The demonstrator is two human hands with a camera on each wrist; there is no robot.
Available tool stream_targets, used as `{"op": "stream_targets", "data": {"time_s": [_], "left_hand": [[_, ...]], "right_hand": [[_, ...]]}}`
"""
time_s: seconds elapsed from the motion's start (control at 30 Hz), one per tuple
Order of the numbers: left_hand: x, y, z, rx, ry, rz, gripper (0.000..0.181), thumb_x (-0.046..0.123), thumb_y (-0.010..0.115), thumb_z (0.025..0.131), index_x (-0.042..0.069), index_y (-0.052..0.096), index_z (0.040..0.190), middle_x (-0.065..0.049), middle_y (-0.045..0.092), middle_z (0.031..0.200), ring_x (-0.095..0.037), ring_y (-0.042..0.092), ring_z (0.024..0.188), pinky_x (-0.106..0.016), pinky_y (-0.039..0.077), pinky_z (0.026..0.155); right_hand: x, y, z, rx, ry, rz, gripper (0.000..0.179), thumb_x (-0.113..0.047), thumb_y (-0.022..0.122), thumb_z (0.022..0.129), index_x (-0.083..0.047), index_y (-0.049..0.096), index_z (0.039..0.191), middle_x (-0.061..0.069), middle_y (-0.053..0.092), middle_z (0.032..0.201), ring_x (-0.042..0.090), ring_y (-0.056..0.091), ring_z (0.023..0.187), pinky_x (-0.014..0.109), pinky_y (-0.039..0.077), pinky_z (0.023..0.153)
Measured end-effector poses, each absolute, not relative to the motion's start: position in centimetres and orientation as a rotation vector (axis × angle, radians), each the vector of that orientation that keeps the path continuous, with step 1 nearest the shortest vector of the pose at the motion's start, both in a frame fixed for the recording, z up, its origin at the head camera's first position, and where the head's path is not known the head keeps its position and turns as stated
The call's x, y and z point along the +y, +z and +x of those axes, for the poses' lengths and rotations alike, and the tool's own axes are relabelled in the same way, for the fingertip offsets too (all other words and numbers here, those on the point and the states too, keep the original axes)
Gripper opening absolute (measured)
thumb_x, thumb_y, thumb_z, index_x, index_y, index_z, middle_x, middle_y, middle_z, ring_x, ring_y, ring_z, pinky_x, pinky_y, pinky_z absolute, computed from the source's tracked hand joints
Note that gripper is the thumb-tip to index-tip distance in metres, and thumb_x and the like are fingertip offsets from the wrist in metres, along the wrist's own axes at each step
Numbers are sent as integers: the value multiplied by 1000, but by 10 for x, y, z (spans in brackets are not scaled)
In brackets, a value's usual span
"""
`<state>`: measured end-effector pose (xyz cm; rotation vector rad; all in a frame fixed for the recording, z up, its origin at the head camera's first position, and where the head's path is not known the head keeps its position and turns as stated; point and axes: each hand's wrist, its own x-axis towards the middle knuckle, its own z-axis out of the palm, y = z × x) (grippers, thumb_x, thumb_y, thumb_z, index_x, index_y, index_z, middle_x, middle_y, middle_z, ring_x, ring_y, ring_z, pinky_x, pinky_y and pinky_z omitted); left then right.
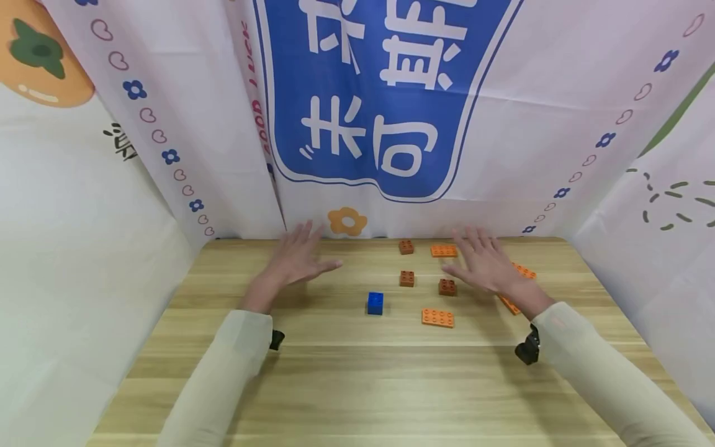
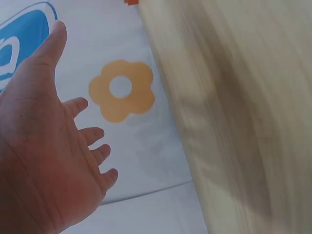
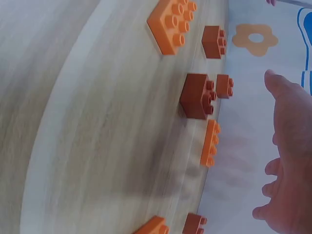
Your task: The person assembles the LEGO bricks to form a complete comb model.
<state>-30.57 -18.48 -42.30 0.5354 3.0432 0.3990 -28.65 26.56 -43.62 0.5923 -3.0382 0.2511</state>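
My left hand (image 1: 293, 257) hovers over the back left of the table, fingers spread and holding nothing; the left wrist view shows its bare palm. Over the back right, my right hand (image 1: 487, 264) is likewise spread and holds nothing. Nearest to it are a brown toy brick (image 1: 447, 287) and an orange flat brick (image 1: 444, 251). More orange bricks (image 1: 524, 270) lie partly hidden behind the hand and wrist. Between the hands stand a blue brick (image 1: 375, 303) and two brown bricks, one in the middle (image 1: 407, 279) and one farther back (image 1: 406, 247). Another orange brick (image 1: 437, 318) lies nearer the front.
The wood-grain table (image 1: 357, 385) ends at the back against a hanging printed cloth (image 1: 234, 211). White cloth walls flank it on the left (image 1: 72, 248) and right (image 1: 665, 261). A small black device (image 1: 527, 347) sits at my right wrist, another (image 1: 276, 339) at the left.
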Motion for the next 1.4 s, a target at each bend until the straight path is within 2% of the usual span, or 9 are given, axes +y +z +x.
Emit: {"op": "stream_targets", "data": {"time_s": [0.2,0.37,0.6,0.83,1.0,1.23,1.4], "left_hand": [[-165,-431,-295,2993,505,684,103,74,62,94,14,26,169,-19,16,176,-40,11,163,-62,10,128],[-152,-437,-287,2966,508,796,103,68,70,92,12,29,168,-19,23,174,-42,19,160,-63,16,127],[-139,-440,-278,2800,634,850,109,63,82,85,15,30,168,-17,17,176,-40,19,161,-60,19,128],[-126,-443,-267,2637,789,894,108,47,91,83,7,33,165,-23,21,173,-43,22,159,-61,25,125],[-119,-448,-262,2564,921,899,104,31,94,82,3,36,163,-25,26,171,-43,25,158,-58,25,126],[-109,-451,-262,2559,970,884,97,22,96,81,0,42,159,-17,42,165,-38,40,152,-52,35,123],[-105,-455,-262,2526,1026,852,92,16,94,82,0,45,157,-19,48,161,-38,51,144,-49,43,117]], "right_hand": [[250,-442,-284,-3019,307,645,96,-71,48,103,-10,16,170,25,8,175,52,10,159,71,9,125],[238,-448,-283,-2991,316,707,94,-66,51,104,-9,18,170,23,12,175,50,10,160,71,12,124],[225,-452,-283,-2957,339,779,91,-59,57,104,-2,25,167,27,19,172,49,17,159,67,19,125],[212,-457,-284,-2944,430,855,87,-55,61,105,1,32,164,29,34,166,49,32,154,62,24,125],[206,-463,-285,-2957,513,867,85,-56,64,103,-2,36,163,26,42,162,48,41,149,63,33,121],[200,-470,-287,-2910,617,914,71,-38,75,99,5,51,151,28,56,150,45,52,140,60,40,117],[195,-474,-291,-2894,676,937,62,-30,79,97,6,59,144,25,64,141,42,60,132,57,46,112]]}}
